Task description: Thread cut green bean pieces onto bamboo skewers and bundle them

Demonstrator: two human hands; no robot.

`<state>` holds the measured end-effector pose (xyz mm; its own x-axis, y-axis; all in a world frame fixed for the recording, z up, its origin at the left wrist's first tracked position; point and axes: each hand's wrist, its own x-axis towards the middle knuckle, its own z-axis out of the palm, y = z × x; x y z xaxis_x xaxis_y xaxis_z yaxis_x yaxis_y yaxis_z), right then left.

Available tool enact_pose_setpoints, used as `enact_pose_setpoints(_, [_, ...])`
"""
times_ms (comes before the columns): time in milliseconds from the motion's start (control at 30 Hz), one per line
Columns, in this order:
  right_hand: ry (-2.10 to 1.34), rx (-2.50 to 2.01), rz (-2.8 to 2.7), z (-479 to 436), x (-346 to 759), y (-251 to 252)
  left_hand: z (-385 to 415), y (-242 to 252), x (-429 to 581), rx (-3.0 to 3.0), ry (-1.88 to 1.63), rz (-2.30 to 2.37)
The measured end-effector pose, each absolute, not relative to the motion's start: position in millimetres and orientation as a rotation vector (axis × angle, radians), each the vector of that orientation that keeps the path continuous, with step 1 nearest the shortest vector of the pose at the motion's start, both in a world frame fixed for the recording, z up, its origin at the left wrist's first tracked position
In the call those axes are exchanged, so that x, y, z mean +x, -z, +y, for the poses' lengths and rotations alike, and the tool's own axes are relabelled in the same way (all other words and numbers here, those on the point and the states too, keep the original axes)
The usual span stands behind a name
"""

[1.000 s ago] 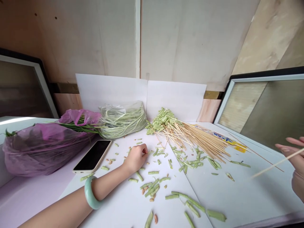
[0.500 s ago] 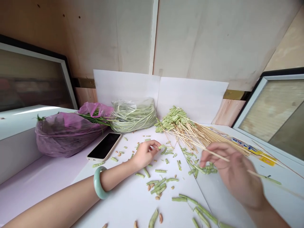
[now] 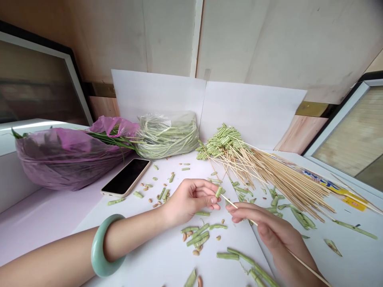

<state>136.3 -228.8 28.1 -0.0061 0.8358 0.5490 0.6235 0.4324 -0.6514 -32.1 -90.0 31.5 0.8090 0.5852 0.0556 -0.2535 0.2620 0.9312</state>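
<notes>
Between the thumb and fingers of my left hand [image 3: 191, 199] is a short piece of green bean [image 3: 219, 191]. A thin bamboo skewer [image 3: 305, 265] runs through the grip of my right hand [image 3: 275, 231], and its tip meets the bean piece; how far it enters I cannot tell. Under and around both hands lie cut bean pieces [image 3: 199, 235] and loose beige beans [image 3: 196, 252] on white paper. Behind my right hand rests a pile of skewers [image 3: 287, 179], their far ends carrying bean pieces [image 3: 224, 139].
At the back left are a purple plastic bag [image 3: 72, 159] of greens and a clear bag [image 3: 167, 135] of long beans. A phone [image 3: 127, 177] lies before them. White boards [image 3: 251, 115] stand along the wall. A yellow packet [image 3: 353, 201] is partly under the skewers.
My left hand has picked up a bean piece from the paper and lifted it slightly. My right hand has swung left, bringing the skewer's tip to that piece. The view has shifted a little.
</notes>
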Motion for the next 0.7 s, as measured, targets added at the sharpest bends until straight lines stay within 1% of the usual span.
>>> enact_pose_setpoints(167, [-0.197,-1.261,-1.682,-230.6,133.7,-28.1,-93.2,-30.9,-30.2,1.144,-0.602,0.354])
enact_pose_setpoints(500, [-0.214,-1.290,-1.682,-228.9,130.0,-28.4,-95.9,-27.8,-29.3,1.247,-0.609,0.336])
enact_pose_setpoints(700, [-0.160,-1.302,-1.719,-233.3,128.8,-28.2,-100.3,-26.4,-33.0,1.568,-0.706,0.344])
